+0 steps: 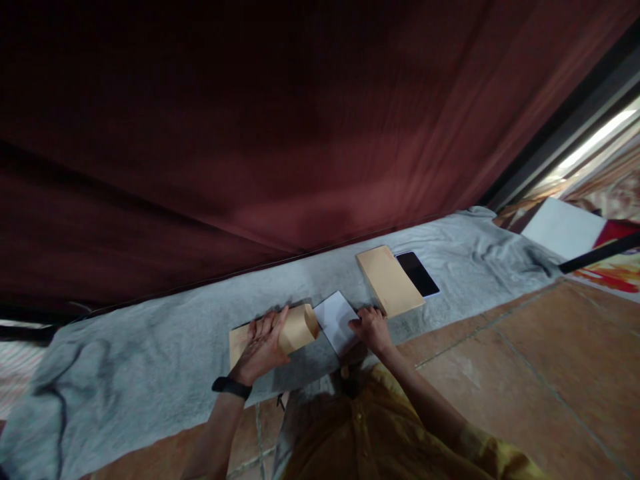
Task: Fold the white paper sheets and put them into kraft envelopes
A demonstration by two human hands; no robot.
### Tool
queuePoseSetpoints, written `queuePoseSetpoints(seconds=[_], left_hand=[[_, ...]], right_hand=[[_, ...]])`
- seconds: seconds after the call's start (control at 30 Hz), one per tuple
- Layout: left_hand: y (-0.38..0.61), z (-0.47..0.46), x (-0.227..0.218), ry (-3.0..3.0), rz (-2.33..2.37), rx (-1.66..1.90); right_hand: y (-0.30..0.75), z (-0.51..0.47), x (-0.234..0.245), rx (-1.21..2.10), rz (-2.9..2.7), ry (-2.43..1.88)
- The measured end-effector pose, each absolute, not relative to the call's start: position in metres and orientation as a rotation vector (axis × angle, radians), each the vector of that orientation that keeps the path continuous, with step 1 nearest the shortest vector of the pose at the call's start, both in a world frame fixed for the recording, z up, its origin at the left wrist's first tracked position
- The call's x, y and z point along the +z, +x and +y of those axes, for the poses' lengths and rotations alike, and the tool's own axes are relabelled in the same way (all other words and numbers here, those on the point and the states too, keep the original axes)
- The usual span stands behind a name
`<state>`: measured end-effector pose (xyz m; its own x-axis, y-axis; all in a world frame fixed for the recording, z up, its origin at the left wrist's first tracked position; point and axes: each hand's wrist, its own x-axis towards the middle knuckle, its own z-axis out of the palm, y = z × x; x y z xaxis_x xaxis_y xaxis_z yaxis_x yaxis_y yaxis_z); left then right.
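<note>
My left hand (263,347) lies flat, fingers stretched out, on top of a tan cardboard box (299,327) that rests on a grey cloth (150,347). My right hand (371,329) has its fingers curled down onto the edge of a white sheet or thin white packet (336,319) beside the box. Just beyond the right hand lies a tan box lid (389,280), and a black phone (417,273) lies flat next to it. A black band sits on my left wrist.
A dark red curtain (300,120) hangs right behind the cloth. Brown floor tiles (525,373) stretch to the right and front. A white board (563,229) and a black bar (600,252) lie at the far right.
</note>
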<state>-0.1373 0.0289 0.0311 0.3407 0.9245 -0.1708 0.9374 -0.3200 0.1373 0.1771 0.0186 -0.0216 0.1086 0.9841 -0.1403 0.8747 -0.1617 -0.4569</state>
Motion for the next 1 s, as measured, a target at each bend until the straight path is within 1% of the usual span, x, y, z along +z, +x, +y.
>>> queuePoseSetpoints(seconds=[0.2,0.3,0.47,0.6,0.8,1.0], left_hand=[[-0.140,0.029,0.028,2.413,1.649,-0.085],[-0.140,0.030,0.027,2.432,1.624,-0.076],[-0.137,0.033,0.027,2.455,1.552,-0.080],[-0.133,0.034,0.028,2.476,1.484,-0.077],[-0.130,0.035,0.026,2.530,1.415,-0.071],[-0.130,0.037,0.024,2.541,1.396,-0.123]], right_hand=[[0.185,0.002,-0.025,0.893,-1.532,-1.783],[0.194,-0.004,-0.017,0.983,-1.376,-1.677],[0.208,-0.009,0.002,1.099,-1.282,-1.521],[0.213,-0.007,0.008,1.187,-1.278,-1.454],[0.215,0.001,0.008,1.193,-1.402,-1.470],[0.224,0.013,0.009,1.359,-1.416,-1.440]])
